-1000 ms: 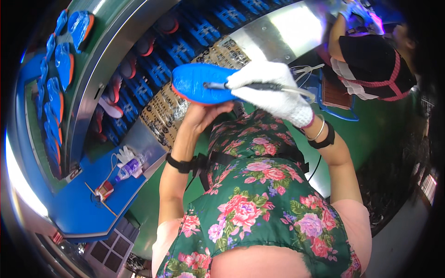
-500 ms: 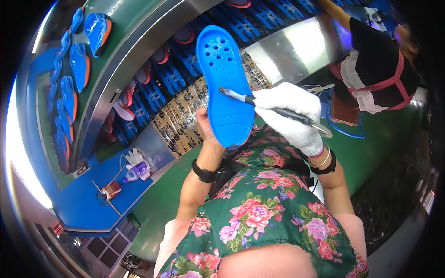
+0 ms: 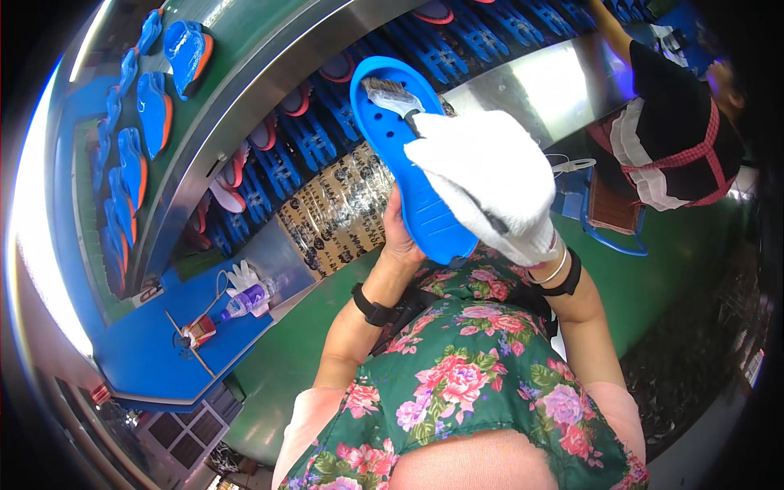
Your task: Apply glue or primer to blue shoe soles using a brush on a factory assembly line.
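Just beyond the flowered apron (image 3: 457, 376), the blue sole (image 3: 433, 220) is gripped by the bare left hand (image 3: 400, 238), its fingers mostly hidden underneath; it is best kept steady. The brush (image 3: 400, 100) is pinched in the fingers of the gloved right hand (image 3: 490, 180); light, even pressure is advised. Compared with half a second ago, the bristles (image 3: 382, 87) are moved from mid-sole to the far, holed end.

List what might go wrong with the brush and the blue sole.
The brush is at the holed end of the blue sole, so it might snag there. The left hand holds the sole's nearer half, so pressing on that far end could tilt it.
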Motion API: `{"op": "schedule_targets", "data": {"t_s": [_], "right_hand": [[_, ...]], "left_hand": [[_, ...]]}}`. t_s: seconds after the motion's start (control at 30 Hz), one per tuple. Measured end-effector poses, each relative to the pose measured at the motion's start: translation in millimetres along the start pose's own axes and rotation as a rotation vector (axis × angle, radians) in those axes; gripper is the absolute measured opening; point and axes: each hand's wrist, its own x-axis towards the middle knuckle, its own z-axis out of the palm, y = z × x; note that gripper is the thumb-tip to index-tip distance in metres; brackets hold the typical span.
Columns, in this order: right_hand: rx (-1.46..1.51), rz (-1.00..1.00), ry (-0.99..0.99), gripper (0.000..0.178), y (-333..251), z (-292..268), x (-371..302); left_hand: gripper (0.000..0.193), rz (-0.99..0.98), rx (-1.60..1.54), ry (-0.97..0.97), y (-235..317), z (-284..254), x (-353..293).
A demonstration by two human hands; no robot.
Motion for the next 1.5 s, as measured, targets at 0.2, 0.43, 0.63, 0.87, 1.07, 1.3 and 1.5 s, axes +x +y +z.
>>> {"op": "schedule_targets", "data": {"t_s": [0.2, 0.43, 0.63, 0.87, 1.07, 1.3, 1.5], "right_hand": [[0.207, 0.068, -0.062, 0.032, -15.5, 0.7, -10.8], [0.203, 0.162, 0.066, 0.032, -11.4, 3.0, -11.1], [0.473, 0.313, 0.110, 0.026, -3.1, 14.3, -19.4], [0.281, 0.192, 0.010, 0.023, -9.9, 12.9, -30.4], [0.226, 0.151, 0.020, 0.025, -6.0, 3.3, -35.5], [0.335, 0.124, -0.013, 0.023, -4.1, 2.5, -41.8], [0.374, 0.011, -0.161, 0.029, -15.1, 3.5, -51.7]], "left_hand": [[0.086, -0.031, 0.119, -0.006, -1.9, -12.1, -0.2], [0.092, 0.030, 0.036, -0.040, 8.3, 6.9, 5.1], [0.100, 0.099, -0.155, -0.195, 16.7, 16.5, 24.9], [0.101, 0.027, -0.317, -0.356, 15.0, 22.6, 29.7], [0.102, 0.064, -0.244, -0.229, 18.4, 30.2, 27.1], [0.098, 0.006, -0.471, -0.347, 21.8, 28.7, 25.8], [0.102, -0.083, -0.405, -0.477, 29.2, 19.9, 37.0]]}}
